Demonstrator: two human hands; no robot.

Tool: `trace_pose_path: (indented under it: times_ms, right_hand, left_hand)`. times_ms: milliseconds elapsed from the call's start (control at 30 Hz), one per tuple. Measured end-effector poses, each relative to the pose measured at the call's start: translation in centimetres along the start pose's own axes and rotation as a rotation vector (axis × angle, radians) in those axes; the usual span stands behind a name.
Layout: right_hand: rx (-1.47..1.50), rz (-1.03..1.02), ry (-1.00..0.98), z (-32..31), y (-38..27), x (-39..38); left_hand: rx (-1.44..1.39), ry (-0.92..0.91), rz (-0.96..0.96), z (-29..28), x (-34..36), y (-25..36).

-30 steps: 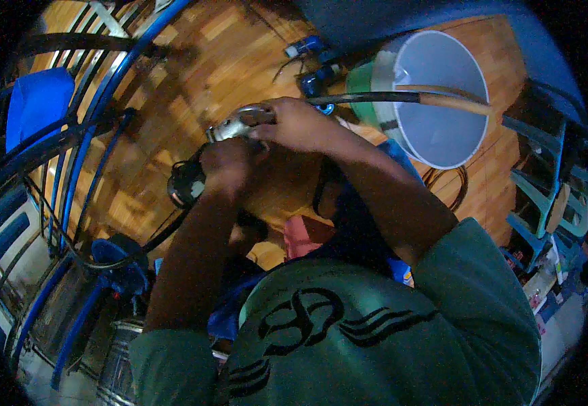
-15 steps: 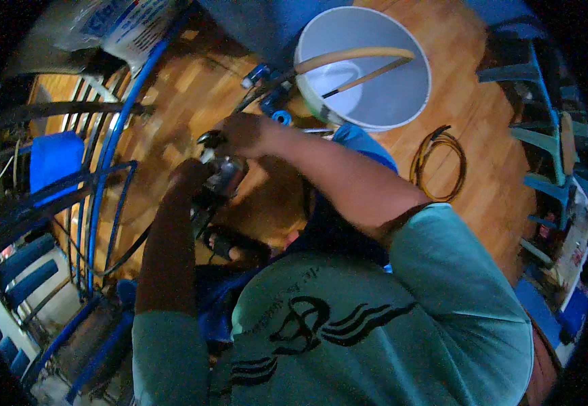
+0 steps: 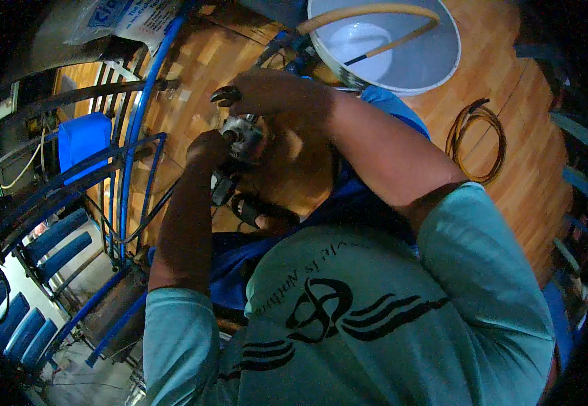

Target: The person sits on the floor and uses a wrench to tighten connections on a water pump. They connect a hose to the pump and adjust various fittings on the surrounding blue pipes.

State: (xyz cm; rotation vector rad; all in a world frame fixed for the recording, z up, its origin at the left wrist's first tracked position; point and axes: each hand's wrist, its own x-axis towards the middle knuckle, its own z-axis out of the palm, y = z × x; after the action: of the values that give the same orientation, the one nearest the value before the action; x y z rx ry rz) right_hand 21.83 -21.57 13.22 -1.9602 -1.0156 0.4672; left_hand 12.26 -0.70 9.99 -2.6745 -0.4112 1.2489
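My left hand (image 3: 207, 147) is closed at the left side of a rounded, shiny metal machine part (image 3: 248, 141), gripping it near a short projection. Just beyond that part, my right hand (image 3: 267, 93) is wrapped round a pair of pliers (image 3: 225, 97), whose dark curved jaws stick out to the left. The jaws sit above the metal part, apart from it. The pliers' handles are hidden in my palm. A grey box-shaped piece (image 3: 223, 189) shows below the metal part, close to my sandalled foot (image 3: 256, 215).
A large white tub (image 3: 402, 68) with a tan hose (image 3: 375, 10) across it stands at the far side. A coiled yellow-brown hose (image 3: 476, 142) lies on the wooden floor at right. Blue metal rails (image 3: 131, 135) and a blue cloth-like piece (image 3: 85, 145) are at left.
The view has shifted, so the surroundings sit further right and higher. My right hand has lifted slightly with the pliers, widening the gap to the metal part. My left hand keeps its grip.
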Motion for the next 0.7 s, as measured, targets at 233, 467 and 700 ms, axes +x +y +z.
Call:
trace_pose_path:
  times_ms: [233, 467, 700]
  right_hand:
    - [-0.047, 0.004, -0.033, -0.2, 1.0, 0.7]
    - [0.003, 0.097, -0.086, -1.5, 0.3, -0.5]
    - [-0.044, 0.047, -0.163, -0.8, -1.8, 0.7]
  left_hand:
    - [0.317, -0.015, 0.632, -0.7, 1.6, -4.3]
    - [0.073, 0.088, 0.059, -2.3, -3.1, 1.5]
    - [0.198, 0.096, 0.011, -3.4, -4.6, 3.0]
